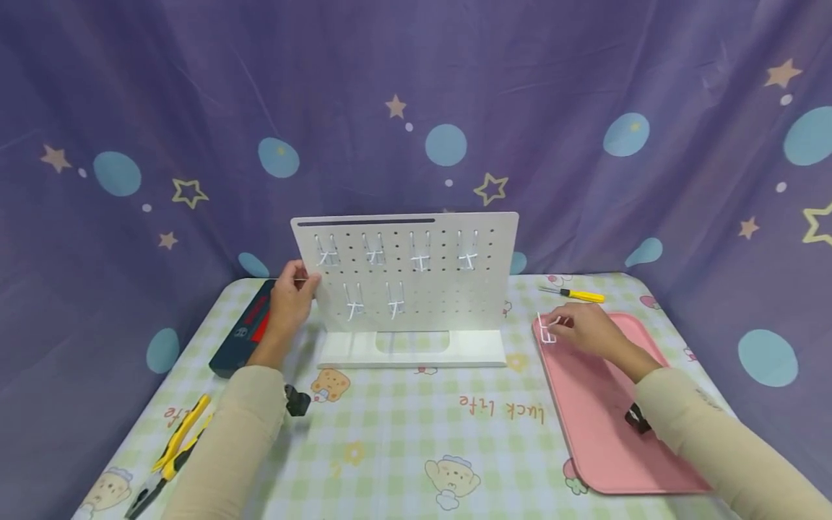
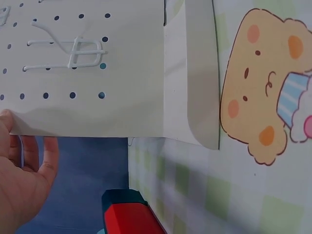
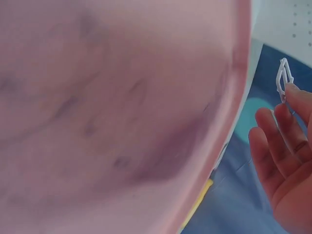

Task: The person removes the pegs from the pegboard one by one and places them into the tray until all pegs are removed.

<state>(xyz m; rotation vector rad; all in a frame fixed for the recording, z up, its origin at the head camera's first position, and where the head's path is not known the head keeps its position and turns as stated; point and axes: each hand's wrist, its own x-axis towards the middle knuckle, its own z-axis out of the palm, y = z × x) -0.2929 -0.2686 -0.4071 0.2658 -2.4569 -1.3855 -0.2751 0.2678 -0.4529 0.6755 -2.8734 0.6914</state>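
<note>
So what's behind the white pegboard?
A purple curtain rises behind the white pegboard, with the checked tablecloth showing at its sides. The left hand grips the pegboard's edge, fingertips tucked behind. The pegboard covers anything else directly behind it, so I can't tell what's there.

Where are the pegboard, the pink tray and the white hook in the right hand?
Pegboard (image 1: 427, 295): head view, on the upright perforated panel.
Pink tray (image 1: 601, 426): head view, on its bare floor.
White hook (image 3: 279, 79): right wrist view, on its wire loop, above the fingers (image 3: 284, 122).

The head camera looks forward and down from farther back; both close wrist cameras also catch the pegboard (image 1: 448, 292).
</note>
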